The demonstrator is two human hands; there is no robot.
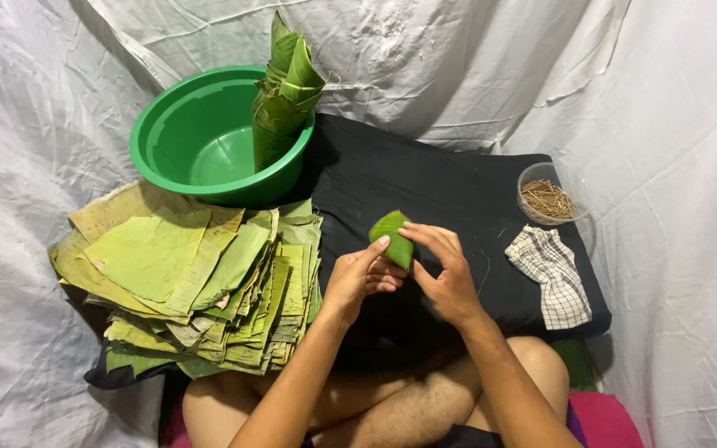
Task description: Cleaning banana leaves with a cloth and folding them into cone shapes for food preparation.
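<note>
Head view shows both hands folding a green leaf piece (392, 237) into a cone above the black cushion (425, 187). Left hand (358, 278) and right hand (441, 270) each pinch it, fingers closed on its edges. Judging by this, shaping is underway; fastening likely calls for a stick from the clear bowl (546, 194) at the cushion's right edge.

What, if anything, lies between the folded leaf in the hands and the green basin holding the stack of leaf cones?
Nothing visible. Both hands, left hand and right hand, hold the folded leaf; only bare black cloth lies between it and the green basin.
</note>
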